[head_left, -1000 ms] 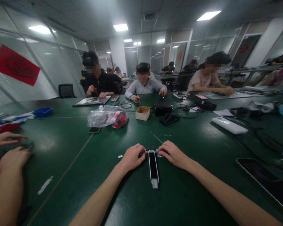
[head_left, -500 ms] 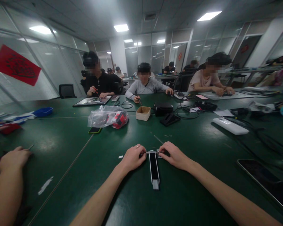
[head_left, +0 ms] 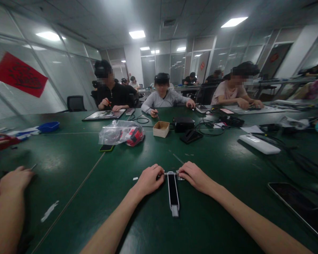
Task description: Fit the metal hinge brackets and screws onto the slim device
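A long, narrow device [head_left: 172,192] with a black face and a white frame lies on the green table between my hands. A pale grey tab [head_left: 175,211] sticks out at its near end, and a thin metal bar seems to cross its far end. My left hand [head_left: 149,180] is closed at the left side of that far end, fingertips pinched; what they grip is mostly hidden. On the right side, my right hand [head_left: 195,175] pinches a small silver metal piece [head_left: 180,177] with thumb and forefinger. Both wrists stay low over the tabletop.
Ahead are a clear plastic bag [head_left: 112,134], a small open box [head_left: 161,129] and a black stand [head_left: 191,136]. To the right lie a white power bank-like block [head_left: 259,144], cables and a large phone [head_left: 298,208]. A co-worker's hand [head_left: 14,180] rests at left.
My right fingers have drawn down closer together around the small metal piece. My left hand and the device hold nearly the same place; the whole view has shifted slightly.
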`<action>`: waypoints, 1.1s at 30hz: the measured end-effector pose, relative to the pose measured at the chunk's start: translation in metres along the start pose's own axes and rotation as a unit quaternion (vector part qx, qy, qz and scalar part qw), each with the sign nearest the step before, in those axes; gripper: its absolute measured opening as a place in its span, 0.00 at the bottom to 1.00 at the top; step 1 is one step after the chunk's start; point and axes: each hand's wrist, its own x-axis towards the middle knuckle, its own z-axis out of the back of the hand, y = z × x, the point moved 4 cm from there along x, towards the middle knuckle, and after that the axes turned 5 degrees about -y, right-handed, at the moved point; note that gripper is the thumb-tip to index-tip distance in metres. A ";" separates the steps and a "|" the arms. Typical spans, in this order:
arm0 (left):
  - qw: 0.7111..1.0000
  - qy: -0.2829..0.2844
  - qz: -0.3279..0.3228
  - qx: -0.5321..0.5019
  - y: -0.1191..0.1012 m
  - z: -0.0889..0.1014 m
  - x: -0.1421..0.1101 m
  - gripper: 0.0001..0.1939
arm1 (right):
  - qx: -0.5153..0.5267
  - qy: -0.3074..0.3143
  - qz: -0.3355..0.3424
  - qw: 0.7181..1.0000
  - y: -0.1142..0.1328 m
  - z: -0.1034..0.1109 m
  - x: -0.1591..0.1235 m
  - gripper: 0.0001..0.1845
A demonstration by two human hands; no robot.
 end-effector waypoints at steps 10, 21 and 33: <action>1.000 0.000 0.000 0.002 0.001 0.000 0.000 0.05 | 0.020 -0.002 -0.024 1.000 -0.006 -0.002 -0.001 0.12; 1.000 -0.005 -0.011 0.000 0.001 -0.001 0.001 0.05 | 0.038 -0.008 -0.048 0.998 -0.006 0.000 -0.002 0.10; 1.000 -0.004 -0.007 -0.007 0.001 0.000 0.000 0.04 | 0.048 -0.014 -0.056 0.997 -0.007 -0.002 -0.002 0.09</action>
